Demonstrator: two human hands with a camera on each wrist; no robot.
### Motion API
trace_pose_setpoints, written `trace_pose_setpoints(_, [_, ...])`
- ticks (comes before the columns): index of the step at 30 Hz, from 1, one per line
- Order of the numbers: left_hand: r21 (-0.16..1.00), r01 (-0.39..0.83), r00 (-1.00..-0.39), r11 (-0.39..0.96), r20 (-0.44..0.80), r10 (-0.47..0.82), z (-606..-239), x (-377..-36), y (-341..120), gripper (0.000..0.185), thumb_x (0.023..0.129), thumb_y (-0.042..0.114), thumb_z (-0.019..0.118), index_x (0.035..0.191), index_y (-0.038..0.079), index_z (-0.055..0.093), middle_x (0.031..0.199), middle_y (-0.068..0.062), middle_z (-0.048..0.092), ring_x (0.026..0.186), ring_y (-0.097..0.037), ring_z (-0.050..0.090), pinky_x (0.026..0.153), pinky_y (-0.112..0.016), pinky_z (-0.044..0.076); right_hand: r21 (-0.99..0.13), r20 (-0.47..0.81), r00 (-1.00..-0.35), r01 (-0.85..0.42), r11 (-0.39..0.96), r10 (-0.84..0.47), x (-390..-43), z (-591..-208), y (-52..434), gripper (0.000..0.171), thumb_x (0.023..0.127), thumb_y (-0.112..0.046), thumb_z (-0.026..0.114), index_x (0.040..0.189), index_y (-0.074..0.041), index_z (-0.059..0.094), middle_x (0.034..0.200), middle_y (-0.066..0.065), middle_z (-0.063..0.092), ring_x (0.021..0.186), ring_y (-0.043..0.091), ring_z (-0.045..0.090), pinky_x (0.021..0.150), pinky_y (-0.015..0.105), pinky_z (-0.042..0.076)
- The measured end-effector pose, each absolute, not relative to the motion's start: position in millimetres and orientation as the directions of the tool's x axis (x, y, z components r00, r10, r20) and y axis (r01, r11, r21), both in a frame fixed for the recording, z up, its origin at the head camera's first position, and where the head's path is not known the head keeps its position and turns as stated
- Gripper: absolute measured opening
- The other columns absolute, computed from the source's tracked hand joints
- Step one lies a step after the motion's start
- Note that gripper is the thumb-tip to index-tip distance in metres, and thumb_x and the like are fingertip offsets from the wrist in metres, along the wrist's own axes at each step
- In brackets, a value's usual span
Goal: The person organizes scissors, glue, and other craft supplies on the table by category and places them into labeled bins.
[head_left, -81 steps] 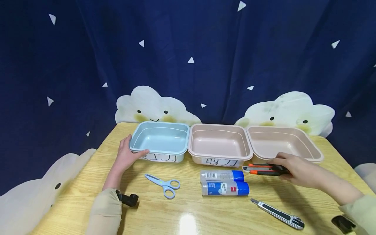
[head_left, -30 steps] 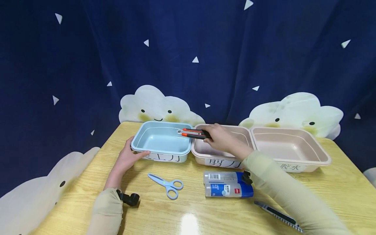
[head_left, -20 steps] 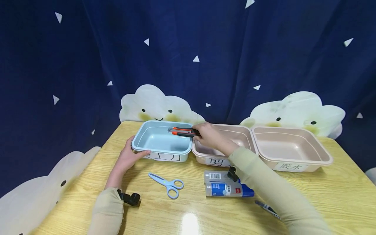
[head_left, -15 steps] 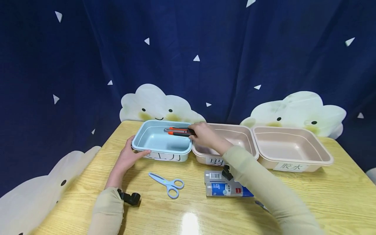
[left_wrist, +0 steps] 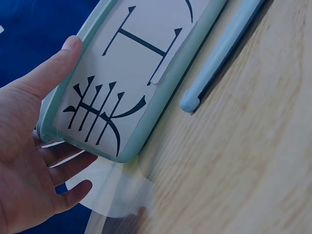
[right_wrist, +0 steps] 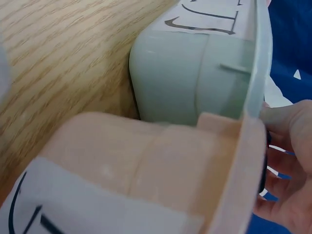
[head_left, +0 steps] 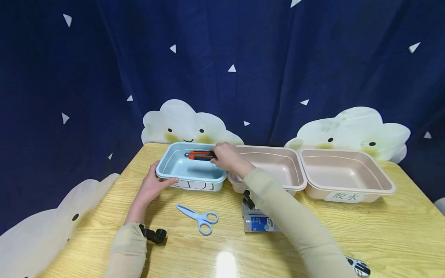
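My right hand (head_left: 226,156) holds an orange-and-black utility knife (head_left: 199,155) by its dark end. The knife points left, over the inside of the light blue bin (head_left: 189,170). In the right wrist view the right hand (right_wrist: 290,161) appears at the edge, beyond the bin rims, and the knife is mostly hidden. My left hand (head_left: 152,184) grips the blue bin's left front corner. The left wrist view shows its thumb on the rim beside the paper label (left_wrist: 105,97), with the fingers around the corner.
Two pinkish bins (head_left: 278,170) (head_left: 342,173) stand right of the blue one. Light blue scissors (head_left: 198,217) lie in front. Clear glue bottles (head_left: 259,224) are partly under the right sleeve (head_left: 295,220). A silver utility knife (head_left: 359,266) shows only its end past that sleeve.
My right hand has carried the orange-and-black utility knife left, from in front of the right bin to over the blue bin. The left hand has kept its grip on the blue bin.
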State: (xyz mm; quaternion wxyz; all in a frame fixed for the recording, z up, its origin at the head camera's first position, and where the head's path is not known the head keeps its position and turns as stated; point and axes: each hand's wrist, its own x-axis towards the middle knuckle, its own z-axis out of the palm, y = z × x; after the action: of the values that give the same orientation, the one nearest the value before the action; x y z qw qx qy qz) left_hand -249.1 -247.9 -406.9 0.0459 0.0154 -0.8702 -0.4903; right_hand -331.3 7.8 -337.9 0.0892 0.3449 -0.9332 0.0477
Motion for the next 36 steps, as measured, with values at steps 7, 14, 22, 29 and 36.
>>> trace_pose_setpoints(7, [0.856,0.02,-0.996,0.517,0.064,-0.068,-405,-247,-249,0.1,0.073,0.039,0.074,0.146,0.013,0.011,0.143,-0.017,0.032,0.131,-0.034,0.029,0.105,-0.049,0.025,-0.041,0.162,-0.8,-0.591,0.806,-0.578,-337,-343,-6,0.021,0.083,-0.03,0.066,0.093,-0.012,0.065,0.087,0.004,0.064,0.08,0.02,0.058,0.072,0.036,0.047])
trace_pose_setpoints(14, [0.845,0.005,-0.995,0.534,0.057,-0.082,-405,-247,-249,0.1,0.073,0.04,0.074,0.146,0.013,0.011,0.143,-0.018,0.032,0.131,-0.033,0.029,0.106,-0.049,0.025,-0.063,0.153,-0.815,-0.572,0.818,-0.558,-347,-349,-18,0.02,0.082,-0.032,0.066,0.088,-0.013,0.065,0.084,0.001,0.065,0.079,0.019,0.059,0.07,0.036,0.047])
trace_pose_setpoints(22, [0.844,-0.002,-0.995,0.536,0.052,-0.086,-406,-247,-248,0.101,0.072,0.041,0.074,0.146,0.014,0.011,0.144,-0.017,0.031,0.131,-0.033,0.029,0.106,-0.049,0.025,-0.058,0.11,-0.852,-0.52,0.852,-0.513,-354,-360,-27,0.022,0.078,-0.032,0.071,0.083,-0.012,0.064,0.084,0.002,0.066,0.078,0.019,0.06,0.068,0.035,0.048])
trace_pose_setpoints(29, [0.853,0.007,-0.995,0.521,0.06,-0.083,-406,-247,-246,0.099,0.073,0.037,0.075,0.145,0.013,0.013,0.142,-0.017,0.032,0.131,-0.033,0.03,0.106,-0.048,0.025,-0.034,0.062,-0.864,-0.502,0.864,-0.499,-356,-364,-35,0.024,0.078,-0.035,0.071,0.085,-0.012,0.065,0.089,0.001,0.066,0.082,0.019,0.06,0.072,0.035,0.048])
trace_pose_setpoints(36, [0.854,0.019,-0.993,0.521,0.076,-0.088,-408,-249,-247,0.098,0.072,0.038,0.075,0.145,0.013,0.014,0.142,-0.016,0.034,0.13,-0.032,0.031,0.106,-0.048,0.025,-0.047,0.036,-0.879,-0.476,0.878,-0.475,-355,-368,-39,0.026,0.078,-0.034,0.071,0.089,-0.011,0.066,0.097,0.004,0.066,0.088,0.022,0.061,0.076,0.036,0.049])
